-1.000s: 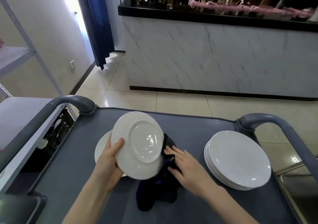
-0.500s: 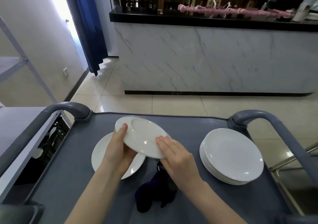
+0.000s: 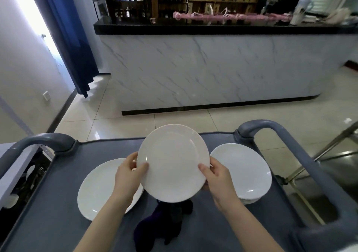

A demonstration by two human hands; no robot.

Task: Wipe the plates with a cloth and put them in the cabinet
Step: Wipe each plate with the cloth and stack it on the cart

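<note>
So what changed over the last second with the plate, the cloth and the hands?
The held plate was turned from underside-up to face-up and lifted above the cart. The right hand left the dark cloth and took the plate's right edge; the left hand kept its grip. The cloth now lies loose on the cart. The single plate at left and the stack at right stayed put.

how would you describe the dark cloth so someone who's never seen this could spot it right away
Start at the grey cart in the foreground, with white plates on its top. Between the single plate on the left and the stack of plates on the right, nearer the person, lies the cloth, partly under the plate held up in both hands. It is the only dark, crumpled thing among smooth white discs.
</note>
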